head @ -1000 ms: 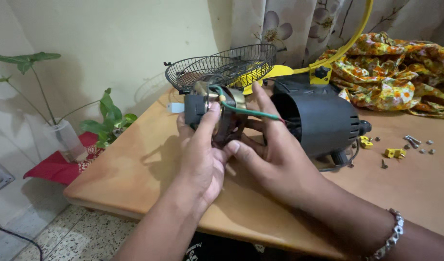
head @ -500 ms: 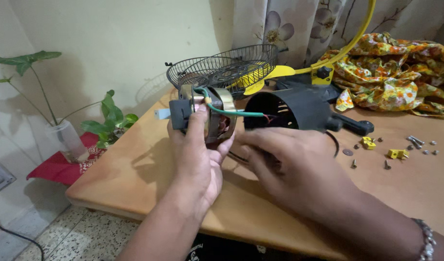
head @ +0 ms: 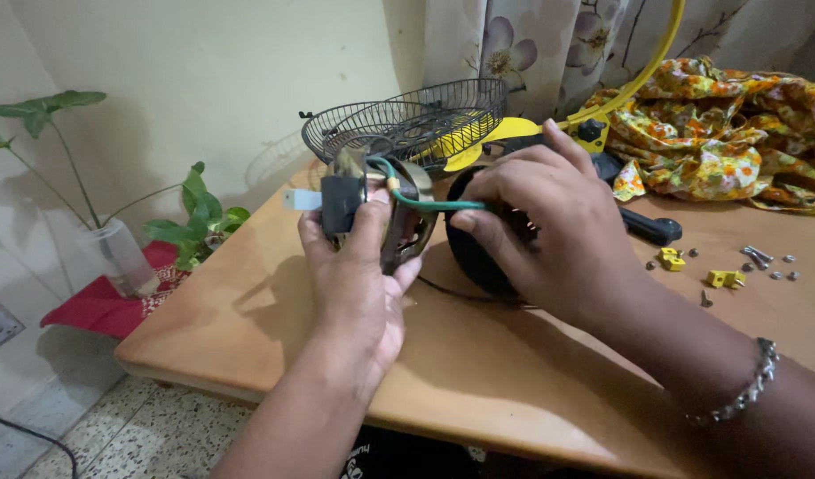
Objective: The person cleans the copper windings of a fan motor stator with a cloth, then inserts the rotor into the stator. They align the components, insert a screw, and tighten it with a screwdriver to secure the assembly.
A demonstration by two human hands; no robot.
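Green wire (head: pixel 429 205) joins the motor core (head: pixel 398 226) clasped by the left hand (head: pixel 354 275) and the black housing (head: pixel 478 253) cupped by the right hand (head: pixel 549 231); separating them likely needs a gentle pull.

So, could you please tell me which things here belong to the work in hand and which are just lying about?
In hand:
left hand
motor part
green wire
right hand
black motor housing

Lying about:
wire fan guard
loose screws
yellow clips
floral cloth
potted plant

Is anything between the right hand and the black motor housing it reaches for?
Nothing visible. The right hand already rests on the black motor housing, its fingers at the opening. Only the green wire runs toward it from the part in the left hand.
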